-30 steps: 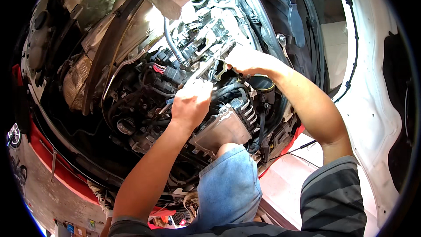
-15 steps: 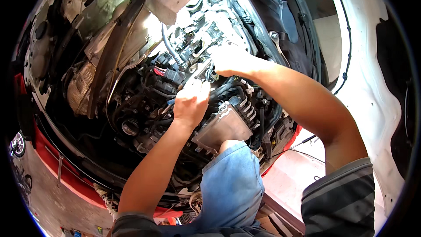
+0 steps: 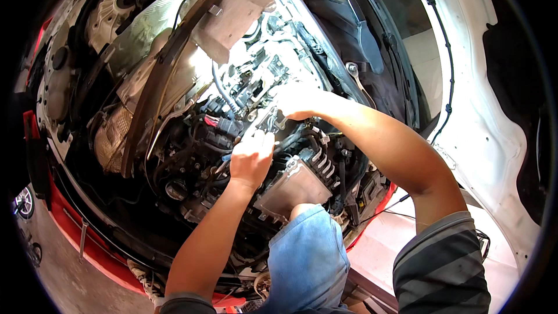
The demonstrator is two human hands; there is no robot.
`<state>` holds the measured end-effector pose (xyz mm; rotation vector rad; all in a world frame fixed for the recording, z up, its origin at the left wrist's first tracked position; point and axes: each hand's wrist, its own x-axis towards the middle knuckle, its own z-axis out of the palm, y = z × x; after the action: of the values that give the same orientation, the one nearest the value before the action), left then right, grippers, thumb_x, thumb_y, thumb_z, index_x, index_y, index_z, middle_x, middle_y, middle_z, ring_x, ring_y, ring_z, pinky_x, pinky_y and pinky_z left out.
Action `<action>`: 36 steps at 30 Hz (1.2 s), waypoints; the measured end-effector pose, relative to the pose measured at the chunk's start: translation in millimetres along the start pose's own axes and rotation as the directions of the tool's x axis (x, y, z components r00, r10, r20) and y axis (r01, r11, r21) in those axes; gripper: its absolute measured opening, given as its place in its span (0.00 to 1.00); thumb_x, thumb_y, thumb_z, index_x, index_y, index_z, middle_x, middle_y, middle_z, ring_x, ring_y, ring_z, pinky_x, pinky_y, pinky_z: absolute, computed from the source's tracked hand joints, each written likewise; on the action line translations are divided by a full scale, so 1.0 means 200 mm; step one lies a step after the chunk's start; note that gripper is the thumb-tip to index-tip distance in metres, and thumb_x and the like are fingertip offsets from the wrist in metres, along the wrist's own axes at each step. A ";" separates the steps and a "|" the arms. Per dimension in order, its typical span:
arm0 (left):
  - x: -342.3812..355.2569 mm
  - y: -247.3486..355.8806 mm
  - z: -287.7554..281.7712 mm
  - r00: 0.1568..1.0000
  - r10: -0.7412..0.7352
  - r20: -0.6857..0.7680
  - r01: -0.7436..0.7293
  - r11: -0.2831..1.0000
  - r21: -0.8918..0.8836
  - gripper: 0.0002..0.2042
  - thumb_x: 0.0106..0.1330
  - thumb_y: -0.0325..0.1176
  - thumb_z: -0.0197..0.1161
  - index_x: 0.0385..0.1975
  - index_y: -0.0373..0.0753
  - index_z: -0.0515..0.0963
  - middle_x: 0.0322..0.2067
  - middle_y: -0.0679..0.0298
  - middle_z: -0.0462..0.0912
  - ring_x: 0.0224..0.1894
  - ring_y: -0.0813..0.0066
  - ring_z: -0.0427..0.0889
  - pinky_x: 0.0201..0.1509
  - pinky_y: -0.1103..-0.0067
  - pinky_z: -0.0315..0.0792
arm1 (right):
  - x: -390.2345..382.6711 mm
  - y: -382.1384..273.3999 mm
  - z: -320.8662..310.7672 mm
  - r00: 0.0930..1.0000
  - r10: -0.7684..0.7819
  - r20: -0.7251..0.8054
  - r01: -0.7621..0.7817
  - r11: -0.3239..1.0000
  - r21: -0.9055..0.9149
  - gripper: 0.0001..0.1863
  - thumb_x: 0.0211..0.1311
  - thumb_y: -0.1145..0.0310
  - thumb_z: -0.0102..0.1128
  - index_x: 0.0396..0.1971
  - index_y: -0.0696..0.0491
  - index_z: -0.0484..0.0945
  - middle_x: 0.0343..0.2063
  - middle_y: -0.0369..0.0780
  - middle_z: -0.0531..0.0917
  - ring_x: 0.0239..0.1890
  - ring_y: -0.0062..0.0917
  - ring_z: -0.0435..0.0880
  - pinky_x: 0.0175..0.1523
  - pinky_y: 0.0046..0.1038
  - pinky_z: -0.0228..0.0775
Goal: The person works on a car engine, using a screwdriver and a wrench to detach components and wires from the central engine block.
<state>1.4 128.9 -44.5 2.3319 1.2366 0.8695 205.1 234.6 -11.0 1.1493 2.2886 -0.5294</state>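
Observation:
Both my hands are deep in an open engine bay. My left hand [image 3: 251, 160] is closed, its fingers curled down by the wiring harness; what they grip, if anything, is hidden. A small blue part [image 3: 225, 158] shows just left of it. My right hand [image 3: 297, 103] is bent in from the right, closed over bright metal parts, washed out by strong light; what it holds cannot be made out. Between the hands are a metal bracket [image 3: 264, 114] and thin cables. Dark connectors [image 3: 224, 130] with red wires sit to the left. Below lies a silver-grey control box [image 3: 295, 187].
My knee in blue shorts [image 3: 308, 250] rests against the box's near edge. A brown beam [image 3: 157, 78] and a bent panel [image 3: 229, 14] stand over the left side. A ring-headed metal tool [image 3: 361, 84] lies at the windshield base. A white fender [image 3: 471, 139] borders the right.
My view has shifted slightly, so the engine bay sits lower in the picture. Both hands stay at the same parts, with little visible movement.

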 end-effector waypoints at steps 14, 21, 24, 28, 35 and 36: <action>-0.05 -0.03 0.00 0.997 -0.015 0.080 0.013 1.000 0.025 0.02 0.57 0.29 0.56 0.30 0.44 0.74 0.26 0.65 0.76 0.26 0.71 0.79 0.28 0.77 0.74 | 0.07 -0.22 -0.31 0.974 0.213 0.076 -0.215 0.977 0.014 0.09 0.50 0.69 0.54 0.24 0.55 0.83 0.25 0.48 0.84 0.30 0.40 0.84 0.36 0.37 0.75; 0.00 0.01 -0.02 0.997 -0.009 0.072 0.008 1.000 0.010 0.01 0.58 0.29 0.56 0.28 0.45 0.73 0.26 0.66 0.75 0.26 0.72 0.79 0.28 0.77 0.73 | 0.15 0.19 -0.09 0.935 -0.228 0.270 0.253 0.965 -0.062 0.11 0.54 0.66 0.53 0.31 0.55 0.82 0.25 0.45 0.84 0.29 0.38 0.84 0.36 0.38 0.75; -0.03 -0.03 0.01 0.999 -0.001 0.040 -0.001 0.999 0.035 0.01 0.58 0.29 0.56 0.28 0.44 0.73 0.26 0.65 0.74 0.26 0.71 0.79 0.29 0.76 0.74 | 0.17 0.07 -0.17 0.990 -0.028 0.140 0.053 0.982 -0.179 0.20 0.56 0.65 0.53 0.48 0.59 0.74 0.28 0.43 0.85 0.29 0.35 0.85 0.35 0.37 0.75; -0.03 -0.03 -0.03 0.996 -0.016 0.085 0.012 0.999 0.047 0.02 0.57 0.28 0.56 0.28 0.44 0.73 0.26 0.65 0.74 0.26 0.71 0.79 0.28 0.76 0.74 | 0.12 -0.28 -0.33 0.958 0.268 0.106 -0.254 0.958 -0.130 0.10 0.53 0.70 0.57 0.33 0.57 0.83 0.35 0.46 0.83 0.38 0.31 0.86 0.40 0.35 0.79; -0.05 -0.03 -0.01 0.994 -0.012 0.105 0.007 0.999 0.052 0.01 0.57 0.29 0.56 0.28 0.44 0.73 0.27 0.65 0.75 0.26 0.71 0.79 0.29 0.76 0.74 | 0.08 -0.37 -0.30 0.938 0.346 0.038 -0.341 0.936 -0.091 0.15 0.55 0.71 0.55 0.42 0.59 0.80 0.37 0.47 0.82 0.37 0.37 0.85 0.39 0.37 0.78; -0.05 -0.04 -0.01 0.998 0.001 0.067 -0.004 0.999 0.041 0.02 0.57 0.29 0.56 0.28 0.44 0.73 0.27 0.65 0.75 0.26 0.71 0.79 0.29 0.76 0.74 | 0.07 -0.35 -0.31 0.943 0.321 0.086 -0.313 0.945 -0.093 0.17 0.56 0.71 0.53 0.45 0.59 0.78 0.36 0.46 0.83 0.37 0.37 0.85 0.39 0.38 0.78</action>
<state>-8.4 124.7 -50.4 2.3746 1.2350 0.7667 123.6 239.1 36.9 1.3856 1.9677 -0.3603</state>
